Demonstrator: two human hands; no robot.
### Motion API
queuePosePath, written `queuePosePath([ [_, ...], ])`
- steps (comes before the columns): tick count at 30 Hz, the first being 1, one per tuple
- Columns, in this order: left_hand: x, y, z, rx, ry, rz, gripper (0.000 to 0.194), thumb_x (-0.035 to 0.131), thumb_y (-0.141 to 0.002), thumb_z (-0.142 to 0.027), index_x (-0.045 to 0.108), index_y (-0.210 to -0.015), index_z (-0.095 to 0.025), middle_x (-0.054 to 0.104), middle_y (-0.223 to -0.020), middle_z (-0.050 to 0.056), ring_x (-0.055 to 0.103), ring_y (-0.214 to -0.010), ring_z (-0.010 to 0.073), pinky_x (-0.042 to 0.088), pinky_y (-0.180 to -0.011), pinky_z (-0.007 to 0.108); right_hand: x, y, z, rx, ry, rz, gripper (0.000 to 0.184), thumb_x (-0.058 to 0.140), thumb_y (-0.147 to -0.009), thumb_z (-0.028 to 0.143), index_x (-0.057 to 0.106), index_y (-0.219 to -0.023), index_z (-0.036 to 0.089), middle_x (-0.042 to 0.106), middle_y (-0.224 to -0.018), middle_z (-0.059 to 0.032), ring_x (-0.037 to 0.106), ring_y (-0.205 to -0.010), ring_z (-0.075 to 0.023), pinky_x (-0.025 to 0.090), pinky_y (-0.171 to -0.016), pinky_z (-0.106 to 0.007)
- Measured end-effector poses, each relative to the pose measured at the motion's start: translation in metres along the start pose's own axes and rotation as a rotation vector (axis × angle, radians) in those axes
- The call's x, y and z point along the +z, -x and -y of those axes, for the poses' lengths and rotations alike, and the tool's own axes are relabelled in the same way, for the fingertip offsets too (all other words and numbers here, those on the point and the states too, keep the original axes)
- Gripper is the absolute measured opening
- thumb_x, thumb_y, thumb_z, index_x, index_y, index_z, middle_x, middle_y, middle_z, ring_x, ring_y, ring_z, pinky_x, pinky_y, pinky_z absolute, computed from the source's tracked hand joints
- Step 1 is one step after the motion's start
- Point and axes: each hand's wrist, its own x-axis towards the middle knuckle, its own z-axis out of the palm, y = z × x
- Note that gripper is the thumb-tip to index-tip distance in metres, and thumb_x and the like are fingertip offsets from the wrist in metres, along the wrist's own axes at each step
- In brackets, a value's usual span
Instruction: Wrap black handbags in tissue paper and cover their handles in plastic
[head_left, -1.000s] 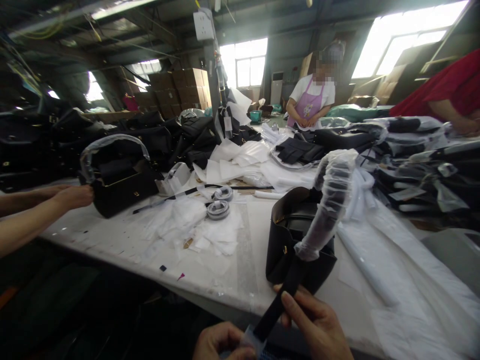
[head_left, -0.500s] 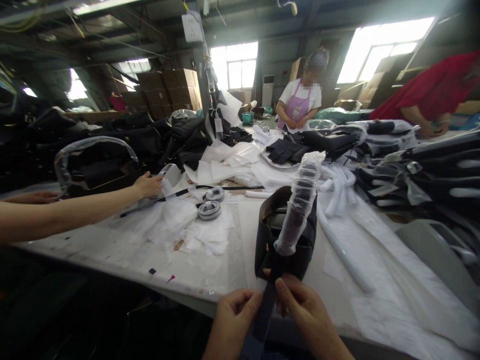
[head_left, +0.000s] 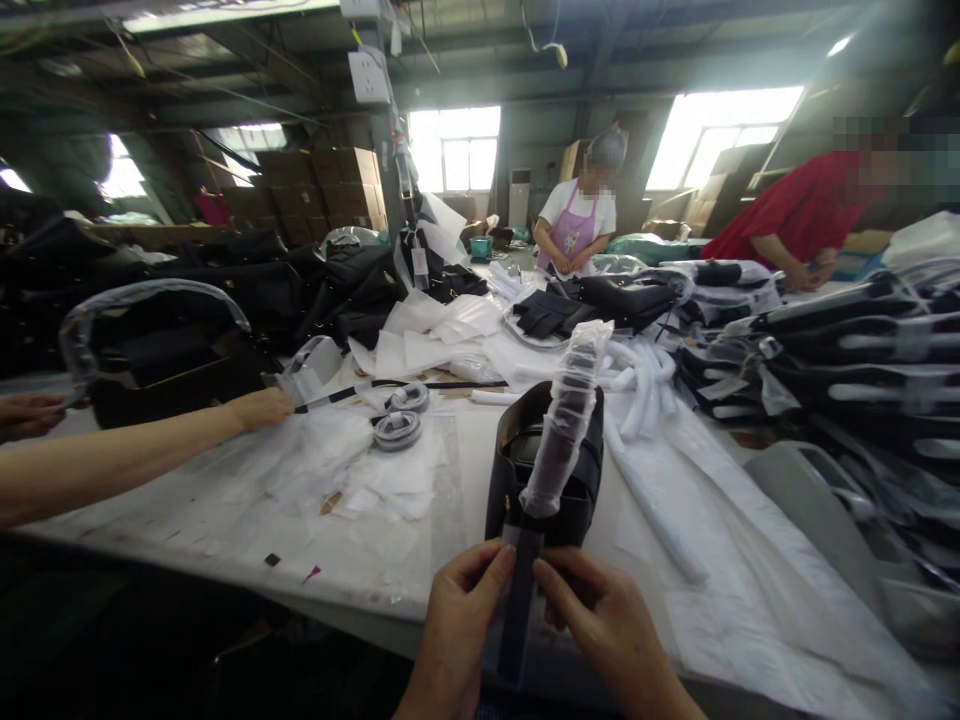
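A black handbag (head_left: pixel 497 500) stands on the table in front of me, its raised handle (head_left: pixel 564 425) wrapped in clear plastic. From its near side a flat dark strap (head_left: pixel 515 625) runs down toward me, with a strip of translucent film near the bag. My left hand (head_left: pixel 461 615) pinches the strap's left edge between thumb and fingers. On the opposite edge, my right hand (head_left: pixel 604 615) is closed in a pinch, fingertips partly hidden behind the strap.
Two rolled grey straps (head_left: pixel 397 430) lie on thin plastic sheets left of the bag. White foam tubes (head_left: pixel 660 500) stretch along the right, beside stacked black bags (head_left: pixel 840 340). A co-worker's arm (head_left: pixel 150 450) reaches in from the left. Two people work across the table.
My hands have moved up the strap toward the bag, and film now shows on it. The co-worker's hand at left has drawn back. The view has shifted slightly right.
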Motion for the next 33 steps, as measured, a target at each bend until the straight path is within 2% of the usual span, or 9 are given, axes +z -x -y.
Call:
queuePosePath([
  [3, 0.002, 0.001, 0.001, -0.005, 0.036, -0.017, 0.045, 0.077, -0.073, -0.053, 0.077, -0.098, -0.016, 0.075, -0.09, 0.007, 0.068, -0.092, 0.0238, 0.051, -0.082, 0.03, 0.004, -0.002, 0.003, 0.01, 0.0, -0.004, 0.043, 0.063, -0.086, 0.057, 0.076, -0.091, 0.016, 0.066, -0.056, -0.0033, 0.062, -0.049, -0.018, 0.047, -0.049, -0.025],
  [7, 0.002, 0.0, 0.001, 0.025, 0.033, 0.006, 0.043, 0.074, -0.077, -0.052, 0.076, -0.1, -0.017, 0.076, -0.094, 0.007, 0.068, -0.094, 0.0233, 0.051, -0.083, 0.029, 0.007, -0.006, 0.006, 0.024, 0.01, -0.019, 0.044, 0.062, -0.086, 0.058, 0.076, -0.09, 0.016, 0.065, -0.054, -0.0024, 0.061, -0.048, -0.0175, 0.046, -0.048, -0.024],
  [12, -0.007, -0.006, 0.018, 0.095, -0.046, 0.034, 0.048, 0.078, -0.072, -0.054, 0.075, -0.103, -0.018, 0.076, -0.102, 0.009, 0.069, -0.1, 0.0257, 0.052, -0.087, 0.03, 0.009, -0.009, 0.007, 0.051, -0.014, -0.028, 0.045, 0.063, -0.084, 0.06, 0.075, -0.081, 0.016, 0.062, -0.051, -0.002, 0.059, -0.046, -0.0165, 0.042, -0.046, -0.023],
  [15, -0.011, -0.006, 0.029, 0.12, -0.094, 0.003, 0.047, 0.075, -0.074, -0.056, 0.074, -0.101, -0.017, 0.076, -0.102, 0.01, 0.068, -0.099, 0.0256, 0.051, -0.088, 0.031, 0.011, -0.009, 0.008, 0.063, -0.016, -0.022, 0.046, 0.063, -0.084, 0.06, 0.072, -0.075, 0.015, 0.061, -0.05, -0.0017, 0.058, -0.046, -0.0161, 0.041, -0.046, -0.023],
  [19, -0.012, -0.001, 0.032, 0.082, -0.066, -0.072, 0.049, 0.075, -0.074, -0.058, 0.074, -0.1, -0.016, 0.076, -0.099, 0.009, 0.068, -0.096, 0.025, 0.052, -0.086, 0.031, 0.015, -0.012, 0.013, 0.045, -0.018, -0.008, 0.051, 0.06, -0.086, 0.06, 0.063, -0.061, 0.016, 0.057, -0.047, -0.0005, 0.056, -0.045, -0.0143, 0.038, -0.047, -0.023],
  [23, -0.016, 0.0, 0.033, 0.068, -0.024, -0.096, 0.05, 0.075, -0.073, -0.059, 0.074, -0.098, -0.016, 0.077, -0.095, 0.008, 0.069, -0.093, 0.0233, 0.053, -0.083, 0.029, 0.018, -0.015, 0.014, 0.03, -0.016, -0.031, 0.051, 0.06, -0.087, 0.059, 0.06, -0.059, 0.017, 0.054, -0.046, 0.0004, 0.054, -0.043, -0.0137, 0.036, -0.044, -0.023],
  [27, -0.022, 0.0, 0.036, 0.099, -0.1, -0.113, 0.046, 0.076, -0.073, -0.056, 0.075, -0.097, -0.017, 0.077, -0.097, 0.008, 0.07, -0.093, 0.0219, 0.054, -0.083, 0.025, 0.018, -0.016, 0.013, 0.014, 0.005, -0.035, 0.052, 0.059, -0.088, 0.059, 0.061, -0.058, 0.016, 0.055, -0.047, 0.0, 0.055, -0.044, -0.0134, 0.037, -0.046, -0.023],
  [30, -0.022, 0.0, 0.037, 0.215, -0.183, -0.137, 0.038, 0.075, -0.076, -0.053, 0.076, -0.093, -0.019, 0.077, -0.092, 0.006, 0.071, -0.085, 0.0195, 0.056, -0.076, 0.023, 0.019, -0.017, 0.012, 0.018, 0.049, -0.067, 0.054, 0.059, -0.086, 0.061, 0.062, -0.056, 0.016, 0.055, -0.045, -0.0001, 0.053, -0.042, -0.0132, 0.036, -0.045, -0.023],
  [33, -0.021, 0.002, 0.037, 0.55, -0.385, -0.204, 0.018, 0.067, -0.086, -0.039, 0.075, -0.091, -0.023, 0.075, -0.087, 0.002, 0.07, -0.08, 0.0144, 0.055, -0.072, 0.019, 0.022, -0.018, 0.011, 0.046, 0.033, -0.093, 0.057, 0.059, -0.084, 0.064, 0.058, -0.052, 0.017, 0.053, -0.042, 0.0, 0.051, -0.039, -0.0125, 0.034, -0.043, -0.023],
])
